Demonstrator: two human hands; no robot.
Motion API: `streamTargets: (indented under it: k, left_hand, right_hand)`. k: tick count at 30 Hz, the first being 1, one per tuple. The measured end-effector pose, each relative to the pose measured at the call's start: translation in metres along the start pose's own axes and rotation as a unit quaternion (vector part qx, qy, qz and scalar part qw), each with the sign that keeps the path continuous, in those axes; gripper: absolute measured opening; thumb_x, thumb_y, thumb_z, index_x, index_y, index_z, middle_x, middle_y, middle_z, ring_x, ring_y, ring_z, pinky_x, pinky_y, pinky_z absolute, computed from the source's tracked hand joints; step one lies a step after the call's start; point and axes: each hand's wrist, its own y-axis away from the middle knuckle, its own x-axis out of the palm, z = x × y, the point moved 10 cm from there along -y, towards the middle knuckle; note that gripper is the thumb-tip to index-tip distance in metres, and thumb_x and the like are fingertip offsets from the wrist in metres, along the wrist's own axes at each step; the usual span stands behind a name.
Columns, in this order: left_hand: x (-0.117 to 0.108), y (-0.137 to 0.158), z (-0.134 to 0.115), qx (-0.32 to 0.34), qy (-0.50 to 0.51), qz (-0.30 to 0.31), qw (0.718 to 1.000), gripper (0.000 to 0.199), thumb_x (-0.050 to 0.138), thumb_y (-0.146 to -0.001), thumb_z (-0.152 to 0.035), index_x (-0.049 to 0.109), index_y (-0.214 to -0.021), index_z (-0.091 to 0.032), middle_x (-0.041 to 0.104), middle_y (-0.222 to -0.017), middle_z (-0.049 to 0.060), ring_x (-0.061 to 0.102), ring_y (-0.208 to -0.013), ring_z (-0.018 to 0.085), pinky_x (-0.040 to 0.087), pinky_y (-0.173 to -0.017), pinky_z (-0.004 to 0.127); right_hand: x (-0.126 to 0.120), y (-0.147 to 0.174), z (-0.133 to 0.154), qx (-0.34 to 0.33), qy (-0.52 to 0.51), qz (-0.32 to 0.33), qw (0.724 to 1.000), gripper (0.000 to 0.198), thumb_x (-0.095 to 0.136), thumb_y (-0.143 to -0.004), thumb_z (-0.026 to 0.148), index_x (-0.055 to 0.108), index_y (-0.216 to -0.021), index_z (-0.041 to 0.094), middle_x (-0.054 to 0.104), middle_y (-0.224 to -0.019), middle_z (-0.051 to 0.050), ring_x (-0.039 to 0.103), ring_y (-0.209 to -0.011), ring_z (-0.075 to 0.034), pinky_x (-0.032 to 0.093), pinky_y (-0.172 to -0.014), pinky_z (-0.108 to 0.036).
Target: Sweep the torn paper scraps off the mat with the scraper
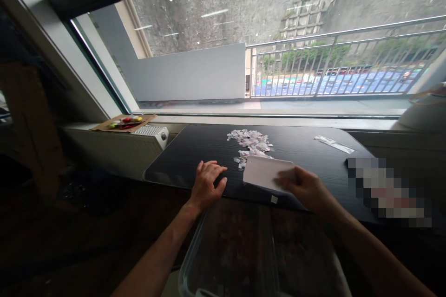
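My right hand (304, 185) grips the right end of a flat white card (266, 171), tilted over the near part of the black table (205, 141). Just beyond the card lies a heap of small paper scraps (252, 139), its nearest part hidden behind the card. My left hand (208, 180) hovers at or rests on the table's front edge, left of the card, with its fingers spread and nothing in them; contact with the table cannot be made out. One loose scrap (274, 199) sits at the table's front edge, below the card.
A clear plastic bin (190, 260) stands below the table's front edge. To the right lie a clear plastic strip (334, 144) and a blurred-out object (386, 192). At left, a radiator (118, 148) carries cardboard (101, 124) with colourful items. A window with railing rises behind.
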Motion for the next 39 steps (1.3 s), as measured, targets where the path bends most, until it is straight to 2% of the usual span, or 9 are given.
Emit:
streamTargets:
  k: [7,11,15,20,26,28,34,39]
  left_hand:
    - [0.002,0.0,0.001,-0.008,0.007,-0.003,1.0,0.025,0.054,-0.081,-0.022,0.064,-0.105,-0.023,0.068,-0.101,0.004,0.054,-0.115,0.025,0.024,-0.112,0.053]
    - [0.002,0.001,0.0,-0.005,0.005,-0.008,1.0,0.025,0.055,-0.081,-0.022,0.064,-0.104,-0.022,0.067,-0.101,0.005,0.054,-0.115,0.026,0.024,-0.112,0.054]
    - [0.0,0.0,0.0,-0.006,0.008,-0.008,1.0,0.024,0.055,-0.081,-0.022,0.064,-0.104,-0.022,0.067,-0.1,0.005,0.054,-0.115,0.026,0.023,-0.112,0.054]
    - [-0.002,0.0,-0.002,0.002,0.011,-0.007,1.0,0.024,0.053,-0.083,-0.023,0.064,-0.104,-0.023,0.068,-0.099,0.004,0.055,-0.114,0.026,0.024,-0.111,0.054]
    - [-0.002,0.001,0.0,0.015,0.002,-0.013,1.0,0.023,0.052,-0.084,-0.026,0.064,-0.104,-0.023,0.069,-0.1,0.004,0.055,-0.113,0.026,0.025,-0.11,0.054]
    - [-0.001,0.001,0.0,0.02,-0.005,-0.011,1.0,0.023,0.052,-0.084,-0.027,0.064,-0.104,-0.024,0.069,-0.101,0.004,0.056,-0.113,0.026,0.025,-0.11,0.054]
    - [-0.002,0.001,0.002,0.026,-0.013,-0.015,0.999,0.024,0.051,-0.085,-0.029,0.064,-0.104,-0.023,0.069,-0.101,0.005,0.056,-0.112,0.027,0.027,-0.109,0.054]
    - [-0.003,0.001,0.001,0.032,-0.013,-0.018,0.999,0.024,0.051,-0.085,-0.031,0.064,-0.104,-0.023,0.07,-0.101,0.005,0.057,-0.112,0.028,0.027,-0.109,0.054]
  right_hand:
    - [0.017,0.015,0.003,0.039,-0.005,0.05,0.998,0.043,0.078,-0.061,0.053,0.071,-0.087,0.018,0.074,-0.077,-0.005,0.069,-0.071,-0.023,0.057,-0.067,-0.035]
    - [0.015,0.028,0.011,0.059,-0.014,0.055,0.997,0.044,0.079,-0.061,0.053,0.07,-0.086,0.018,0.075,-0.078,-0.005,0.069,-0.073,-0.023,0.057,-0.069,-0.033]
    - [-0.011,0.035,0.013,0.061,0.014,0.051,0.997,0.05,0.077,-0.06,0.061,0.071,-0.086,0.019,0.076,-0.08,-0.006,0.071,-0.072,-0.025,0.058,-0.065,-0.034]
    - [-0.066,0.034,0.01,0.038,0.05,-0.018,0.998,0.05,0.076,-0.059,0.064,0.071,-0.085,0.021,0.078,-0.085,-0.007,0.072,-0.083,-0.026,0.058,-0.08,-0.038]
    - [-0.102,0.033,0.001,0.026,0.131,0.003,0.991,0.048,0.075,-0.057,0.067,0.071,-0.075,0.022,0.076,-0.076,-0.006,0.07,-0.073,-0.027,0.058,-0.07,-0.039]
    - [-0.105,0.033,0.005,0.017,0.14,0.0,0.99,0.044,0.075,-0.059,0.064,0.071,-0.074,0.022,0.076,-0.076,-0.005,0.07,-0.073,-0.026,0.058,-0.069,-0.038]
    - [-0.088,0.031,0.015,0.027,0.121,0.02,0.992,0.04,0.078,-0.057,0.058,0.07,-0.071,0.021,0.076,-0.074,-0.003,0.07,-0.072,-0.025,0.057,-0.066,-0.035]
    - [-0.11,0.038,-0.002,0.04,0.12,0.006,0.992,0.04,0.078,-0.061,0.055,0.072,-0.078,0.02,0.077,-0.078,-0.005,0.071,-0.075,-0.025,0.057,-0.069,-0.035]
